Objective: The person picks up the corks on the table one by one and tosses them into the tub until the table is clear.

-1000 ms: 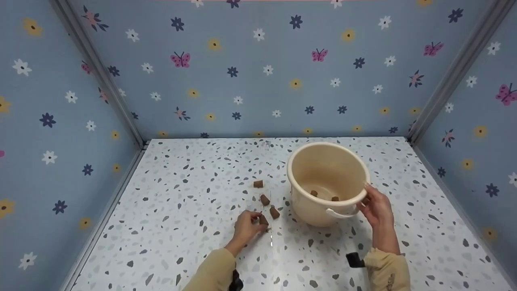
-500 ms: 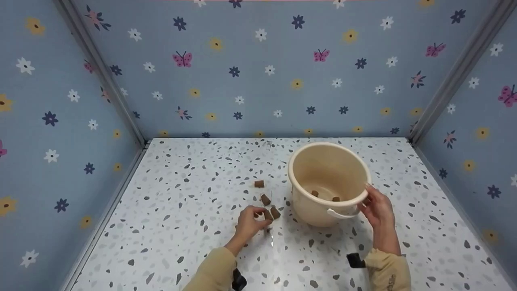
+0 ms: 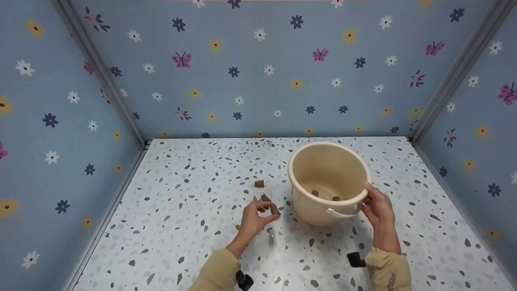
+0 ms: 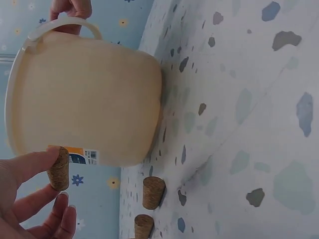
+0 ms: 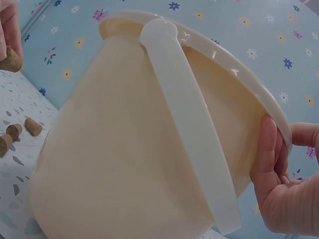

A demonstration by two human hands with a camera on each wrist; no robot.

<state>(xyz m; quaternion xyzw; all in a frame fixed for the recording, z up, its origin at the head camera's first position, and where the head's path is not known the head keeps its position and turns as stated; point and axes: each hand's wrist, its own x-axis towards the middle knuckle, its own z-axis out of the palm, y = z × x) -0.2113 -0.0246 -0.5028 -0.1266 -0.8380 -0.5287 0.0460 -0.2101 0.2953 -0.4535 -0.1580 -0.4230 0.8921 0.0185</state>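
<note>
My left hand [image 3: 254, 220] pinches a tapered brown cork stopper [image 4: 59, 169] between thumb and fingers, raised above the table to the left of the bucket. A cream plastic bucket [image 3: 309, 212] stands tilted toward me, and two corks lie inside it, one cork [image 3: 314, 193] left of the other [image 3: 336, 198]. My right hand [image 3: 377, 206] grips the bucket's rim at its right side, thumb and fingers on either side of the edge. Under the left hand, more corks lie on the table, among them a cork [image 4: 153, 192] and another cork [image 4: 143, 226].
A pale handle [image 5: 192, 119] hangs down the bucket's near side. One cork [image 3: 259, 184] lies farther back on the speckled white table [image 3: 181, 226]. Blue flowered panels [image 3: 258, 89] enclose the table at the back and both sides. The bucket has a label [image 4: 82, 155].
My left hand has taken a cork off the table, raising it and moving it right toward the bucket. The right hand and the bucket have stayed in place.
</note>
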